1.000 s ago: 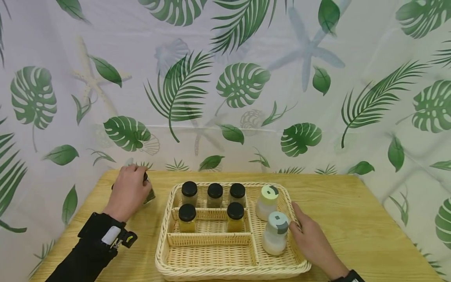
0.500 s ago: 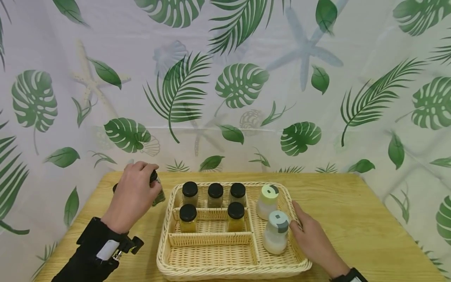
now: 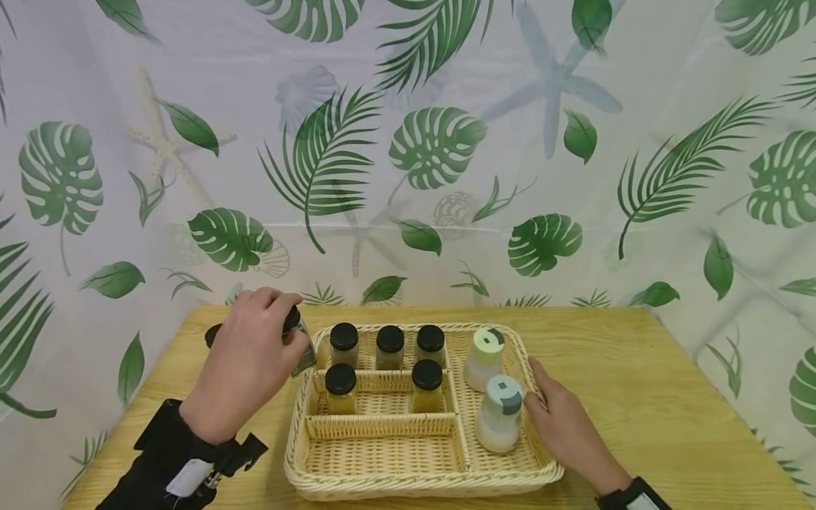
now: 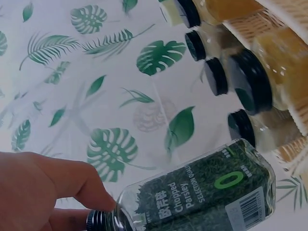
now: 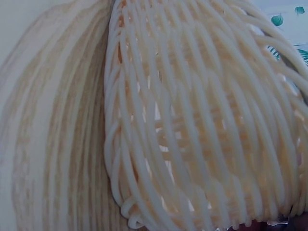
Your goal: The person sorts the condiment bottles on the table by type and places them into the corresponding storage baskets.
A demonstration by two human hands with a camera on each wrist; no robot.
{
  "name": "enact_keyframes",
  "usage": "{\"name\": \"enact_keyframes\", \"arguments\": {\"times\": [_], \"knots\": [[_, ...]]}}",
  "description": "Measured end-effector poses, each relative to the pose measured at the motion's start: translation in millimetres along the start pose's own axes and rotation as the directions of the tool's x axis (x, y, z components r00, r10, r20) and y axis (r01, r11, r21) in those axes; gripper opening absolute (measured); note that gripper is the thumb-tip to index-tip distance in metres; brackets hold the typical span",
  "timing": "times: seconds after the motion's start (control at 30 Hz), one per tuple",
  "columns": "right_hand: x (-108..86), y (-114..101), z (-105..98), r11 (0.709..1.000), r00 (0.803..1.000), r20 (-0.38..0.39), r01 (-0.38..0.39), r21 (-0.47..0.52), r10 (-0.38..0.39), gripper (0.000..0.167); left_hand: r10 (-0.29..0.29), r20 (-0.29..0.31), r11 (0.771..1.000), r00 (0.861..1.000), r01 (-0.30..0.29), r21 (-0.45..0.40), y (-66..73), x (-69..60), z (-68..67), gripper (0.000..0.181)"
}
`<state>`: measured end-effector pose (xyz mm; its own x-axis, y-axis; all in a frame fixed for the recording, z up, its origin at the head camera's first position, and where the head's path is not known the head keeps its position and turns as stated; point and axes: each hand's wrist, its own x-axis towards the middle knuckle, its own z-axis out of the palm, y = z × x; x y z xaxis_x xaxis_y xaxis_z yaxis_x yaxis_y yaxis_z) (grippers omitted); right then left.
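Observation:
My left hand (image 3: 251, 361) pinches the black cap of a glass jar of dried green herb (image 3: 306, 356), just left of the basket's back left corner. Its label reads Chopped Parsley in the left wrist view, where the jar (image 4: 207, 192) tilts away from my fingers (image 4: 82, 183). My right hand (image 3: 570, 432) grips the right rim of a pale woven basket (image 3: 421, 487), thumb on top. In the basket stand three black-capped jars (image 3: 390, 348) along the back compartment and two yellow-filled ones (image 3: 341, 389) in the middle compartment. The right wrist view shows only woven basket wall (image 5: 192, 120) and tabletop.
Two white-filled shakers, one with a yellow-green lid (image 3: 488, 341) and one with a pale blue lid (image 3: 503, 393), stand in the basket's right compartment. Another black cap (image 3: 212, 334) shows behind my left hand. A leaf-patterned cloth (image 3: 421, 156) hangs behind the wooden table (image 3: 637, 397).
My left hand has lifted the parsley jar and carried it right, toward the basket's back left corner. My right hand keeps its place on the rim.

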<state>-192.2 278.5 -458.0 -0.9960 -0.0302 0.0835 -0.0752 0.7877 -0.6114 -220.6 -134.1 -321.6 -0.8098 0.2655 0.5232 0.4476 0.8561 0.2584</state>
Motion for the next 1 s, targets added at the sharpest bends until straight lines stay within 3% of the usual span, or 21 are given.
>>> {"name": "enact_keyframes", "arguments": {"times": [0.23,0.6,0.8,1.0], "knots": [[1.0,1,-2,1.0,1.0,0.004,-0.004,0.001,0.004,0.06,0.05,0.005,0.999,0.999,-0.05,0.015,26.2,-3.9,-10.5,0.033],[0.5,1,0,1.0,1.0,0.013,-0.012,-0.005,0.012,0.061,0.16,0.061,0.987,0.985,-0.161,0.011,63.2,-14.0,-5.4,0.031],[-1.2,-1,0,1.0,1.0,0.007,-0.002,-0.007,0.002,0.06,0.243,0.118,0.97,0.963,-0.244,-0.007,79.2,-16.8,4.6,0.029],[-1.1,-1,0,1.0,1.0,0.004,-0.001,0.0,0.001,0.06,0.338,0.157,0.941,0.928,-0.338,-0.031,90.6,-19.3,15.3,0.029]]}}
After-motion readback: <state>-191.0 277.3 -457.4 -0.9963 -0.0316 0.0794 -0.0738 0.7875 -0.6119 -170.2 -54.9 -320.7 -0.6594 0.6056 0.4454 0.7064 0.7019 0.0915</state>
